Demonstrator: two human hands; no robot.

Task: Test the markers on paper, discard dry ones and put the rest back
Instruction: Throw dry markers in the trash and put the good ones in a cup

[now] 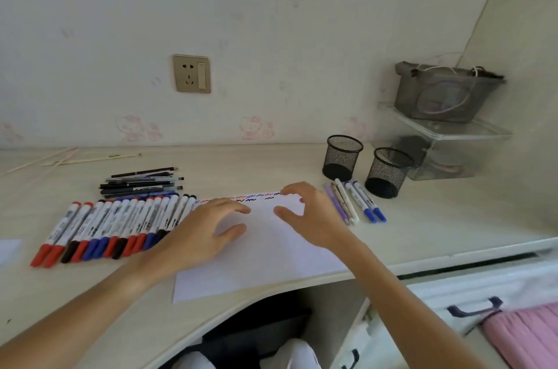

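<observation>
Paper sheet (265,250): white, lies flat on the desk (437,217), near edge at the desk's curved front. Squiggle test marks (241,198) in red, blue and black run along its far edge.

Markers, row (114,226): left of the paper, capped, side by side, barrels touching; red, blue and black caps point toward the person. Beyond that row, a stack of dark pens (142,182). Right of the paper, a small group of five pens (354,201), two with blue caps. Beyond those, two black mesh cups (365,164), apparently empty.

Handling (judgement): markers light, rigid, smooth, liable to roll; pinch mid-barrel, pull cap with the other hand. Paper thin, slides easily, so pin it flat while testing.

Left hand (205,229): fingers spread and relaxed over the paper's left part, holding nothing; contact with the sheet uncertain.

Right hand (308,211): thumb and fingers parted, loosely arched over the paper's far right corner, nothing held.
</observation>
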